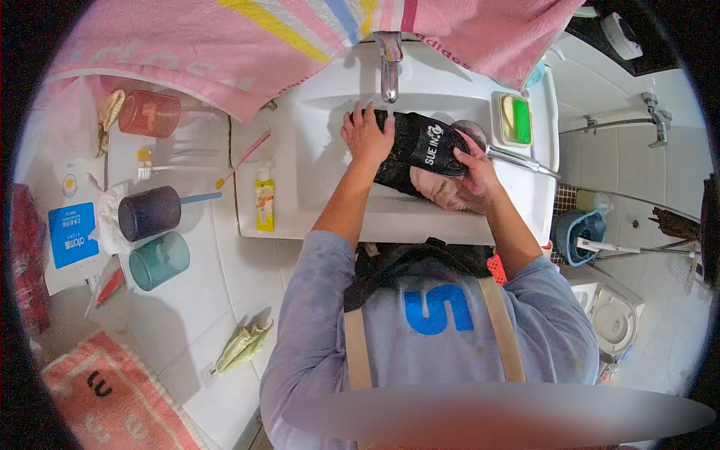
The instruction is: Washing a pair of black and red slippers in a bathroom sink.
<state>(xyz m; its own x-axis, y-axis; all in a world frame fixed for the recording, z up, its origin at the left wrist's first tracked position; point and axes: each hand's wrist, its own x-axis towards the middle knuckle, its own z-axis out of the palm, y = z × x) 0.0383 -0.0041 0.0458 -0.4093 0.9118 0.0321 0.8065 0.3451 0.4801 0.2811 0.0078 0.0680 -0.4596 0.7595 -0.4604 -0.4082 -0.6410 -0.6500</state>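
A black slipper (420,146) with white lettering on its strap lies across the white sink basin (322,172), below the chrome tap (388,64). My left hand (367,136) presses on the slipper's left end. My right hand (474,171) grips its right end, where the pale footbed shows. Both forearms reach in from my grey sweatshirt below.
A pink striped towel (247,37) hangs above the sink. A green sponge sits in a white dish (511,120) at the right rim. A yellow tube (263,199) and a pink toothbrush (244,159) lie at the left rim. Cups (150,214) stand on the left counter; a pink mat (112,394) lies at lower left.
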